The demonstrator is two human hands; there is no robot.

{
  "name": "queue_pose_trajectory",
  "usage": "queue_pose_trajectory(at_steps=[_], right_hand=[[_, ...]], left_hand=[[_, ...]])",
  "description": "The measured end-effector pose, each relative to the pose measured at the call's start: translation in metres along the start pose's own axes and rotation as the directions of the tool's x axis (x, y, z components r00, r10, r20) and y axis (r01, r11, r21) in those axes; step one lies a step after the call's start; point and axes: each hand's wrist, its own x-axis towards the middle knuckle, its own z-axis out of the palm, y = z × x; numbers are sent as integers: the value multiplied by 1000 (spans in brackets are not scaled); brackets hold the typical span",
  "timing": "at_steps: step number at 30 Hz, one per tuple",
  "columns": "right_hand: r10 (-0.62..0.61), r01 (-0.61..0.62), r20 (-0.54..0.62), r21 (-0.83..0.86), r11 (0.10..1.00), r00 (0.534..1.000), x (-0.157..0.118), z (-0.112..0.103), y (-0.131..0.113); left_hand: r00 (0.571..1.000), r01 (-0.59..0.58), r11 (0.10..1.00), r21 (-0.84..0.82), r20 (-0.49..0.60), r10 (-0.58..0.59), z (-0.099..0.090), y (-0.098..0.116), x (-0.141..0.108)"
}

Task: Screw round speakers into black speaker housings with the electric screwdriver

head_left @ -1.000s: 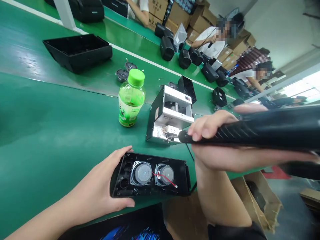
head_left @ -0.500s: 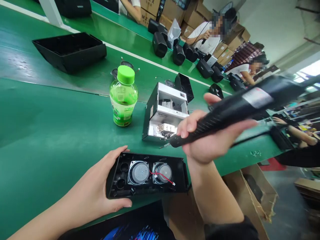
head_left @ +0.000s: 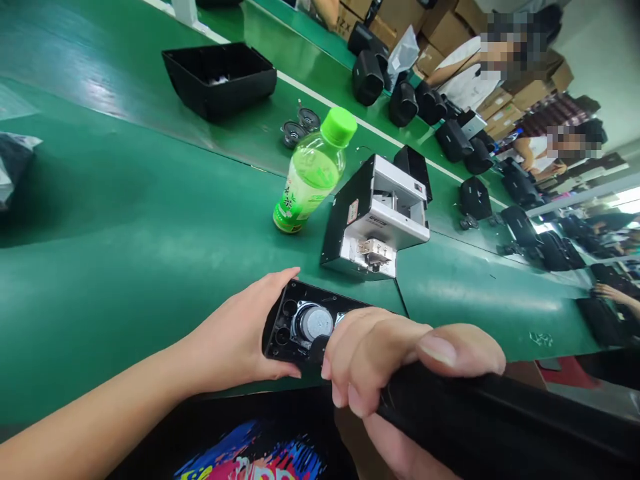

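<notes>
My left hand (head_left: pixel 240 333) grips the left end of a black speaker housing (head_left: pixel 327 292), thumb at the near edge and fingers at the far edge. Inside the housing, a round grey speaker driver (head_left: pixel 316 323) shows, and a second one is mostly covered by my right hand (head_left: pixel 385 360). That hand is wrapped round a black electric screwdriver (head_left: pixel 490 413), whose front end reaches over the housing beside the first driver. Its tip is hidden. A silver and black machine (head_left: pixel 377 220) stands just beyond the housing.
A green-capped bottle (head_left: pixel 313 173) stands left of the machine. Farther back on the green table (head_left: pixel 150 280) are an open black housing (head_left: pixel 220 80) and loose speaker drivers (head_left: pixel 300 127). A plastic-wrapped item (head_left: pixel 15 167) lies far left. People sit across the table among black speakers.
My right hand has brought the screwdriver down from above the machine to the housing. My left hand still holds the housing. The view has shifted, so the scene sits farther right.
</notes>
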Motion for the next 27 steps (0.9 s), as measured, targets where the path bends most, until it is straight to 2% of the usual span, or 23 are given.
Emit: queue_pose_trajectory(at_steps=[2,7,14,16,19,22,27], right_hand=[[-16,17,-56,18,1000,998,1,2,8],[-7,12,-100,48,999,995,2,5,14],[-22,21,-58,-23,1000,998,-3,3,15],[-29,29,-9,-48,998,1000,-4,3,20],[-154,155,57,-11,988,986,-6,9,37],[-351,347,10,121,930,937,-8,20,63],[-430,425,-14,189,885,903,-7,30,91]], left_hand=[[1000,9,1000,-10,2,-9,1,2,2],[999,37,999,-33,20,-36,-2,5,3],[998,39,998,-59,46,-36,-4,9,4],[998,44,997,-66,50,-40,-5,9,4],[996,48,996,-81,82,-42,-10,11,4],[994,49,996,-77,106,-40,-16,15,4],[991,42,999,-21,132,-39,-18,18,6]])
